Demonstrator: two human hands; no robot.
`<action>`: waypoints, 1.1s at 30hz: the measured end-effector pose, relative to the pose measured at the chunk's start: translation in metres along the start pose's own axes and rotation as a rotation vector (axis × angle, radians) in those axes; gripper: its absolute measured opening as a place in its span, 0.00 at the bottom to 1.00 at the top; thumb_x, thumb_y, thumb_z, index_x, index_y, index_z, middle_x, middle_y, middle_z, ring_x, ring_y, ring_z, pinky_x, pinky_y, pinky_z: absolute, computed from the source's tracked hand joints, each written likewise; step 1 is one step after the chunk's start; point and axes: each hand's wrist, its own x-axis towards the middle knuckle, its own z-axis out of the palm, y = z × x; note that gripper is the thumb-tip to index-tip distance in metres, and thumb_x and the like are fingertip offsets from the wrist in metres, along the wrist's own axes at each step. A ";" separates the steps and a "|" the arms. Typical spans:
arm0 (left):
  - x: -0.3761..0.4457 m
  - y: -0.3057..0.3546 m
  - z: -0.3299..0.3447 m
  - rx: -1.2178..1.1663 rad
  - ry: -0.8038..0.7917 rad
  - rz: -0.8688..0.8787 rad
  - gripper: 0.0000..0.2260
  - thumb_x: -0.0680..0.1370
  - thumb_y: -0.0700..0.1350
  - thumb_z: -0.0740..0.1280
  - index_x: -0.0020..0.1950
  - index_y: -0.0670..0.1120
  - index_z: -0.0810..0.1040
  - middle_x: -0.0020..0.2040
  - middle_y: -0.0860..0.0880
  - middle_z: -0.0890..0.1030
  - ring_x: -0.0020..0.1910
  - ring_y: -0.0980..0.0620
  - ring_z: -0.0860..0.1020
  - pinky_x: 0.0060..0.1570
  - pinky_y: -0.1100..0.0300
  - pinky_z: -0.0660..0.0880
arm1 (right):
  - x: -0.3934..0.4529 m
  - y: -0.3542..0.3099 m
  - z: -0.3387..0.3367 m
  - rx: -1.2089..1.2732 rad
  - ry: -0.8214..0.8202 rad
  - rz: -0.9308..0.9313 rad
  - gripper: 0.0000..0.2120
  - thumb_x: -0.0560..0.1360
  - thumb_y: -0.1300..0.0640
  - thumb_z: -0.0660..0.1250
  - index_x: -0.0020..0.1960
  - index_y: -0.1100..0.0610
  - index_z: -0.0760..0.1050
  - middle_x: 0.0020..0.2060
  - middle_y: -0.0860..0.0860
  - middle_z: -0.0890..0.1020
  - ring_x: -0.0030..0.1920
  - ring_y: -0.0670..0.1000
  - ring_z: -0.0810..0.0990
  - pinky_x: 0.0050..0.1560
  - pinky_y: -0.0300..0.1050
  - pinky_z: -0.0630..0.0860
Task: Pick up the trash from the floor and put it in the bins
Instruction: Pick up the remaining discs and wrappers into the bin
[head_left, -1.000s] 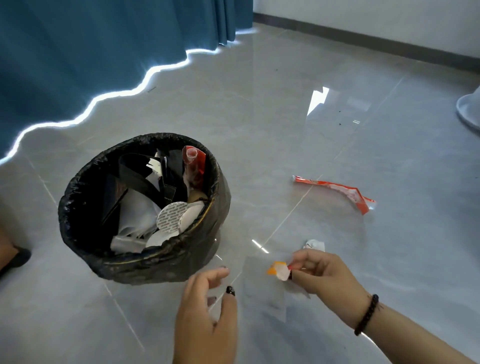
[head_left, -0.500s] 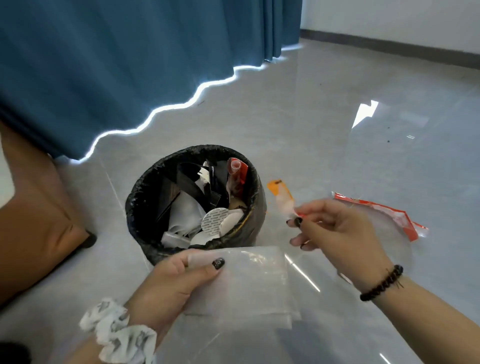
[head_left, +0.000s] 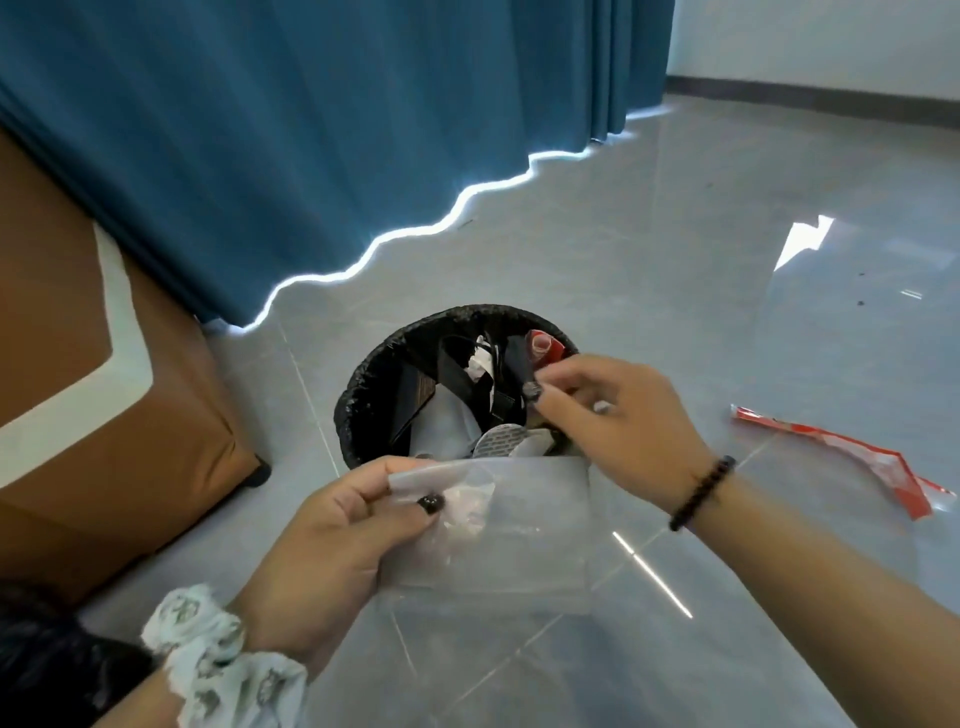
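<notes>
Since half a second ago the right hand (head_left: 618, 421) has moved from beside the one black-lined bin (head_left: 363, 384) to over its rim, fingers curled; whether it still pinches the small orange scrap I cannot tell. One left hand (head_left: 343, 535) pinches one clear plastic bag (head_left: 519, 530) near the bin. One red wrapper (head_left: 852, 457) lies on the floor (head_left: 675, 260).

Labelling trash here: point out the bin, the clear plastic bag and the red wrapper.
bin (head_left: 363, 395), head view, left rim.
clear plastic bag (head_left: 535, 525), head view, middle of sheet.
red wrapper (head_left: 852, 449), head view, mid-strip on floor.
</notes>
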 end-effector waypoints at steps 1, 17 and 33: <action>0.000 -0.003 0.000 -0.042 -0.014 -0.015 0.15 0.65 0.41 0.70 0.52 0.43 0.83 0.47 0.38 0.83 0.43 0.45 0.81 0.38 0.59 0.80 | -0.012 0.003 -0.009 0.177 -0.079 0.081 0.11 0.70 0.47 0.70 0.49 0.51 0.82 0.41 0.46 0.84 0.43 0.47 0.82 0.46 0.42 0.79; -0.007 0.008 0.023 -0.021 -0.210 -0.155 0.11 0.66 0.33 0.71 0.44 0.45 0.86 0.36 0.38 0.83 0.31 0.45 0.83 0.26 0.62 0.78 | -0.075 0.034 -0.033 1.025 -0.422 0.430 0.18 0.55 0.57 0.78 0.44 0.61 0.83 0.27 0.62 0.79 0.20 0.55 0.76 0.22 0.39 0.72; 0.005 -0.011 0.027 0.169 -0.080 0.031 0.10 0.72 0.26 0.67 0.43 0.40 0.82 0.39 0.40 0.84 0.32 0.45 0.83 0.28 0.64 0.76 | -0.073 0.044 -0.036 0.685 -0.348 0.280 0.10 0.69 0.72 0.66 0.42 0.62 0.84 0.38 0.63 0.82 0.30 0.54 0.81 0.27 0.40 0.76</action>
